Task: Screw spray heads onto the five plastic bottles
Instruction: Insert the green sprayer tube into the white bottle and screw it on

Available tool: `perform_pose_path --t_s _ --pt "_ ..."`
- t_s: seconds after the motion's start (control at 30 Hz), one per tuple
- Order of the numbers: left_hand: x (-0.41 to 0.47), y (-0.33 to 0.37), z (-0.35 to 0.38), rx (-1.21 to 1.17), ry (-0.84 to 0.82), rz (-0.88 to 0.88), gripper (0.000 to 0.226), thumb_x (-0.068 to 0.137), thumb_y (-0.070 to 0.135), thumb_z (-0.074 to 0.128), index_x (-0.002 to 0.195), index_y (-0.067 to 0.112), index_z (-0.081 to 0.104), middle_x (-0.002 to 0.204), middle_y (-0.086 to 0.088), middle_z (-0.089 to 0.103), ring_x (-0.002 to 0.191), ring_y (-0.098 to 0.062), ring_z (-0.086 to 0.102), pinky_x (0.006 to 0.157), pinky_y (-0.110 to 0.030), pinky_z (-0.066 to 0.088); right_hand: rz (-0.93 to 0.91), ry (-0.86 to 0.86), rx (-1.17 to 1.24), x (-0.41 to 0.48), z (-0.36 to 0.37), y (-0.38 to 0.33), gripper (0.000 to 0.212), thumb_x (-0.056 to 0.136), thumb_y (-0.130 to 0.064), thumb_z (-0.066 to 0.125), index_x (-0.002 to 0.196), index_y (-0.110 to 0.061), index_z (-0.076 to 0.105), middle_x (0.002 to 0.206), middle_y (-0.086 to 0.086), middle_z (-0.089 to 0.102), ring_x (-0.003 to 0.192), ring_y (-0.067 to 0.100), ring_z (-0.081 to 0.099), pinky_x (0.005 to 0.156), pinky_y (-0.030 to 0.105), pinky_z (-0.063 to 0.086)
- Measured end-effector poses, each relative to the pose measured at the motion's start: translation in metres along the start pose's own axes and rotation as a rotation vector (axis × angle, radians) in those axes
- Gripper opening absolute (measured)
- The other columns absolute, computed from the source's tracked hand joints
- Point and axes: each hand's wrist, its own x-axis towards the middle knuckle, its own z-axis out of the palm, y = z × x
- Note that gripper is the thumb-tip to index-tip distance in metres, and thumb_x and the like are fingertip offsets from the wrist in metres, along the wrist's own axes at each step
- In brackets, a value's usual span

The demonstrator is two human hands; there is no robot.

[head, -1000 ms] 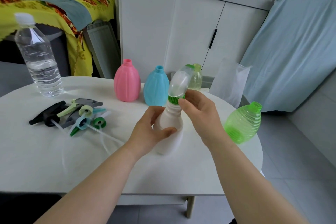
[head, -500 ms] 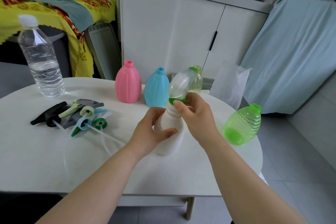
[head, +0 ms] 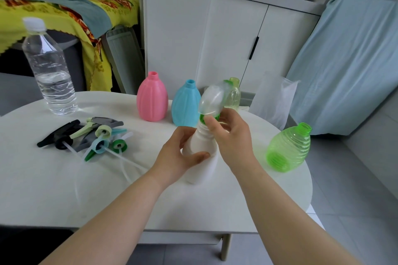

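Note:
A white plastic bottle [head: 203, 170] stands tilted on the round white table [head: 64, 189], with my left hand [head: 178, 157] wrapped around its body. My right hand [head: 230, 135] grips the green collar of a clear spray head [head: 212, 101] sitting on the bottle's neck. Behind stand a pink bottle [head: 152, 98], a blue bottle [head: 186, 104] and a pale yellow-green bottle [head: 233, 94], all without heads. A green ribbed bottle [head: 288, 148] leans near the table's right edge. Several loose spray heads [head: 94, 137] with tubes lie in a pile at the left.
A clear water bottle [head: 48, 71] with a white cap stands at the table's far left. A clear plastic bag [head: 273, 99] sits at the back right edge. White cupboards and a blue cloth lie beyond the table.
My right hand has turned on the spray head's green collar, its fingers shifting round the neck. The white bottle stays in my left hand at the same spot.

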Motion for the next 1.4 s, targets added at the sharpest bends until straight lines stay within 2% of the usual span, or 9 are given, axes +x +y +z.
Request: perform_pose_path --t_s 0.17,0.33,0.43,0.53,0.7,0.8,1.0,1.23,1.4 --pt "0.000 -0.001 0.001 -0.010 0.003 -0.002 0.043 0.064 0.014 0.077 0.082 0.039 0.047 0.092 0.023 0.058 0.092 0.009 0.053 0.074 -0.009 0.046 0.026 0.054 0.001 0.004 0.008 0.002 0.037 0.069 -0.027 0.072 0.088 -0.024 0.041 0.084 -0.011 0.051 0.084 0.011 0.055 0.067 0.015 0.043" --pt "0.001 -0.003 0.000 0.007 0.008 -0.006 0.043 0.064 0.015 0.077 0.081 0.041 0.047 0.090 0.024 0.058 0.091 0.009 0.054 0.072 -0.003 0.044 0.008 -0.064 0.044 -0.005 0.003 0.005 0.040 0.069 -0.029 0.055 0.107 -0.020 0.051 0.099 -0.004 0.059 0.094 0.017 0.056 0.085 0.028 0.044" --pt "0.001 -0.003 0.001 0.009 0.008 -0.009 0.043 0.064 0.014 0.076 0.081 0.041 0.046 0.090 0.024 0.058 0.089 0.010 0.054 0.072 -0.006 0.045 -0.011 -0.018 -0.012 -0.001 -0.003 0.006 0.014 0.076 -0.020 0.064 0.087 -0.025 0.056 0.084 -0.010 0.060 0.084 0.008 0.056 0.081 0.021 0.042" --pt "0.001 -0.002 0.000 0.008 0.001 -0.012 0.043 0.064 0.014 0.076 0.081 0.040 0.046 0.092 0.024 0.057 0.090 0.011 0.053 0.072 -0.006 0.045 -0.004 0.004 -0.068 0.003 -0.003 0.006 0.028 0.070 -0.026 0.071 0.075 -0.029 0.044 0.078 -0.017 0.052 0.075 -0.003 0.050 0.061 0.004 0.037" --pt "0.000 -0.003 0.000 -0.009 -0.008 -0.006 0.043 0.064 0.011 0.076 0.082 0.038 0.048 0.090 0.023 0.059 0.080 0.018 0.055 0.067 0.001 0.042 0.017 -0.048 0.018 -0.002 -0.002 0.002 0.034 0.073 -0.028 0.061 0.104 -0.023 0.048 0.100 -0.009 0.057 0.083 0.003 0.053 0.073 0.019 0.044" --pt "0.001 -0.002 0.001 -0.007 -0.005 -0.005 0.043 0.064 0.011 0.076 0.081 0.038 0.048 0.089 0.023 0.058 0.080 0.017 0.055 0.068 0.000 0.042 -0.017 -0.072 -0.001 -0.006 -0.005 0.000 0.031 0.068 -0.023 0.051 0.098 -0.023 0.058 0.086 -0.010 0.062 0.080 0.006 0.055 0.085 0.029 0.042" --pt "0.000 -0.001 0.002 0.014 0.003 -0.008 0.043 0.065 0.014 0.076 0.081 0.039 0.045 0.091 0.025 0.056 0.087 0.014 0.052 0.070 -0.001 0.043 -0.019 0.054 -0.075 0.003 -0.001 0.007 0.031 0.067 -0.026 0.073 0.073 -0.031 0.043 0.076 -0.018 0.054 0.075 -0.001 0.054 0.061 0.006 0.041" --pt "0.000 -0.003 0.001 0.037 0.010 -0.009 0.044 0.064 0.016 0.077 0.081 0.040 0.045 0.091 0.026 0.055 0.089 0.012 0.051 0.069 0.003 0.040 0.011 -0.046 -0.028 0.005 -0.005 0.000 0.016 0.072 -0.022 0.066 0.076 -0.031 0.054 0.074 -0.018 0.057 0.074 -0.003 0.054 0.059 0.006 0.041" --pt "-0.001 -0.002 0.002 0.034 0.014 -0.016 0.045 0.064 0.015 0.077 0.083 0.039 0.045 0.094 0.022 0.056 0.094 0.002 0.054 0.077 -0.008 0.043 0.059 0.028 -0.085 0.005 0.003 -0.001 0.034 0.067 -0.032 0.070 0.091 -0.020 0.049 0.081 -0.015 0.055 0.080 0.002 0.055 0.064 0.018 0.044"
